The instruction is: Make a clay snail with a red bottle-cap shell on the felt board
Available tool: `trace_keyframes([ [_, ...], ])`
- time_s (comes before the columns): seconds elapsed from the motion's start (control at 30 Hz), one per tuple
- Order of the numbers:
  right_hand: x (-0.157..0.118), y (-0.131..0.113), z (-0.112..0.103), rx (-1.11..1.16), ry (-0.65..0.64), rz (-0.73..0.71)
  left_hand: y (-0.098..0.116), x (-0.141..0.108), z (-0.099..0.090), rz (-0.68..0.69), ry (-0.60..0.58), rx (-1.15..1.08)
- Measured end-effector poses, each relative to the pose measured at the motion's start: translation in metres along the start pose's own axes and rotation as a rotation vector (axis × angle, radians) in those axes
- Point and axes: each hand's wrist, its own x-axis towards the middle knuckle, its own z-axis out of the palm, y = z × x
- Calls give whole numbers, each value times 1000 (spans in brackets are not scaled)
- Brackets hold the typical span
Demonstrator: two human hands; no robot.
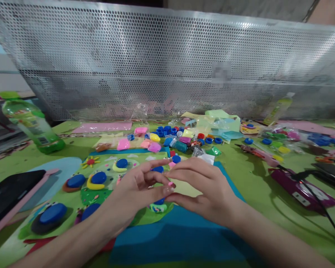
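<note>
My left hand [141, 186] is closed in a pinch on a small bit of pink clay [170, 184] between thumb and fingertip. Facing it, my right hand [199, 182] curves with thumb and fingers apart, its fingertips close to the left ones; nothing shows in its grasp. Below them lies a craft picture with a green clay area [97, 194] on a blue sheet [167, 245]. Snail-like figures stand on it, among them a yellow clay body [95, 182] with a blue bottle cap [98, 177]. A clay sun [91, 161] sits at its upper left. My hands hide part of the picture.
Packets of coloured clay [123, 144] and several blue caps [167, 131] lie behind the picture. A green bottle [30, 123] stands left, above a dark phone [12, 197]. A purple device [303, 191] with a cable lies right. A perforated metal panel [156, 63] closes off the back.
</note>
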Motion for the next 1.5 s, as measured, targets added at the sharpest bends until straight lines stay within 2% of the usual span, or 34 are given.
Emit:
trace_keyframes([
  [0.1, 0, 0, -1, 13, 6, -10, -2, 0, -3, -20, -30, 20],
  [0.43, 2, 0, -1, 41, 20, -2, -4, 2, -5, 4, 8, 68],
  [0.67, 0, 2, -4, 57, -41, -37, -3, 1, -5, -23, -7, 45],
  [0.97, 0, 3, -4, -41, -51, -111, 3, -1, -1, -74, -20, 39],
  [1.17, 0, 3, -4, -54, -37, -95, 0, -3, -1, -18, -40, 36],
  [1.5, 1, 1, -4, -43, -40, -59, 0, -4, 0, -50, -59, -6],
])
